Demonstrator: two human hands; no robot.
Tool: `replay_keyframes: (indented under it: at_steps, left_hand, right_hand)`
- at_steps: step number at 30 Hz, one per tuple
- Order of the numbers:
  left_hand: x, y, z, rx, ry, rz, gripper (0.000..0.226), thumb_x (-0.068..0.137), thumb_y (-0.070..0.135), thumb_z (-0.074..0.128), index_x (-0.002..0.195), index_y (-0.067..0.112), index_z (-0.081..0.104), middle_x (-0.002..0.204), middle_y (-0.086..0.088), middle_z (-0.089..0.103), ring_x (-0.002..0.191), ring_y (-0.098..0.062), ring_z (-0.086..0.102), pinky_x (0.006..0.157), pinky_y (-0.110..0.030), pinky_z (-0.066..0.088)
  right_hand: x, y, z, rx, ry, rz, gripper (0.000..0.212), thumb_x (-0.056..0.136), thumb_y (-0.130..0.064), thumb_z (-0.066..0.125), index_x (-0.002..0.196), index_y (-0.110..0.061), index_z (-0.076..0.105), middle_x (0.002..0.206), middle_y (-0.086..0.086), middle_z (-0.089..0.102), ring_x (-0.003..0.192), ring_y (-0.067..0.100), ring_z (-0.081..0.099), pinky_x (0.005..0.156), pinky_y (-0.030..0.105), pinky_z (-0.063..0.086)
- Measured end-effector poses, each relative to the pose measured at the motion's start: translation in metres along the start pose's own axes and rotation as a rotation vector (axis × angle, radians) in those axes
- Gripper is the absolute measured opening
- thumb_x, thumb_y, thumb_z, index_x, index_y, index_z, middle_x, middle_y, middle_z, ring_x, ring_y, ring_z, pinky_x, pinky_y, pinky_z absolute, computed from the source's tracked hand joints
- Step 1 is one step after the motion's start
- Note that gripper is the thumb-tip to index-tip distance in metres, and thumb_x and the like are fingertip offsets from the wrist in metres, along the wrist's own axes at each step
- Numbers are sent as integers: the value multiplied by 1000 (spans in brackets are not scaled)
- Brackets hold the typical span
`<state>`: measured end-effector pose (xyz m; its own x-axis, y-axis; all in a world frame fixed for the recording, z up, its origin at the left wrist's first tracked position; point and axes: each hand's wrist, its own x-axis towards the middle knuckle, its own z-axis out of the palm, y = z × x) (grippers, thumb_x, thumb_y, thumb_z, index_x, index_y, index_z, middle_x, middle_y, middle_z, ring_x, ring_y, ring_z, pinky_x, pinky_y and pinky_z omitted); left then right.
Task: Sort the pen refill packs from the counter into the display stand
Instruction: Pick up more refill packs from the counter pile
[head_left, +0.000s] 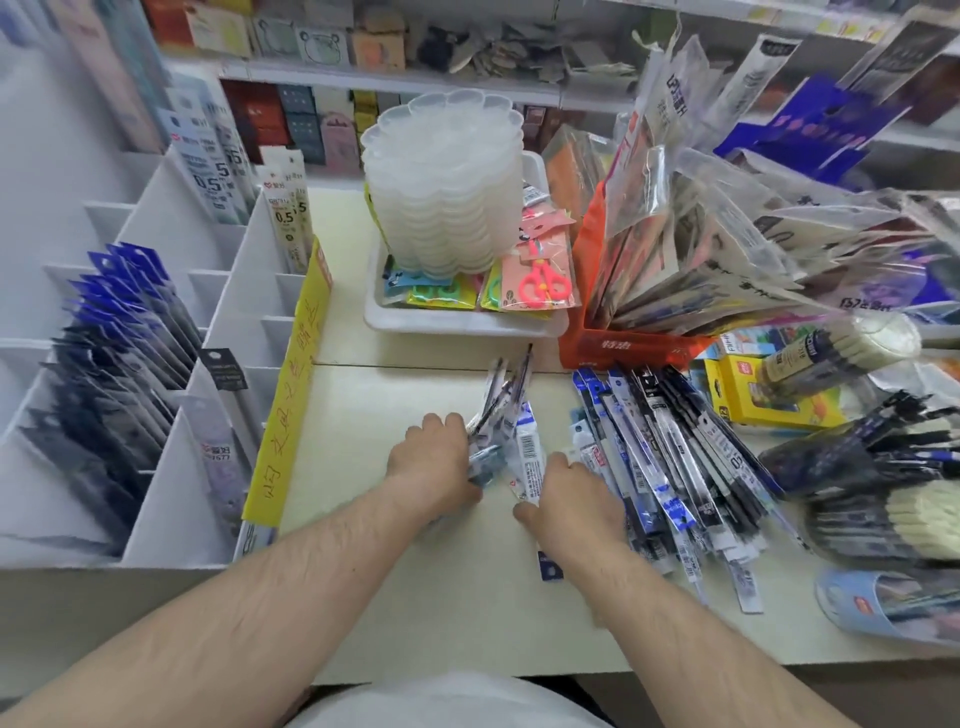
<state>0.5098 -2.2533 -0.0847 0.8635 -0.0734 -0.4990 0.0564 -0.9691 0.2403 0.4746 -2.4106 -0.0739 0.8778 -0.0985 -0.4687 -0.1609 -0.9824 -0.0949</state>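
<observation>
The left hand (434, 457) curls its fingers round a small bunch of refill packs (501, 415), fanned upward past its fingertips, likely gathered so like goes with like. The right hand (566, 493) pinches the bunch's lower end, its knuckles just beside the loose pile (670, 467) on the counter (415, 597); the display stand (156, 364) waits beyond the left fingers.

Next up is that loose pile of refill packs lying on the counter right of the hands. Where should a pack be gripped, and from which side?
Grip a top pack in the pile of refill packs by its near end, coming in from the front edge of the counter. The packs lie flat, long and thin, fanned with the near ends spread apart and overhanging the others, so a thumb-and-finger pinch probably fits there.
</observation>
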Motion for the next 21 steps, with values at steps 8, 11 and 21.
replay_keyframes:
  at_steps: [8,11,21]
  left_hand:
    - [-4,-9,-2,-97,6,-9,14,87,17,56,96,15,45,110,-12,60,98,-33,58,70,-29,39]
    - [-9,-14,-7,-166,-25,-66,11,83,14,56,91,17,50,100,-7,61,86,-27,56,67,-28,41]
    - [-20,-29,-30,-381,-183,-87,27,81,12,62,107,20,60,81,4,69,70,-10,64,56,-23,46]
  right_hand:
    - [8,5,-10,176,-100,21,34,86,-27,66,111,-13,48,89,0,55,83,24,55,68,31,46]
    - [13,9,-13,313,-107,46,20,79,-22,64,96,-15,56,84,0,61,79,23,61,61,29,46]
    - [16,15,-34,1074,-356,257,15,86,-2,53,97,-5,62,94,23,72,86,38,71,79,53,60]
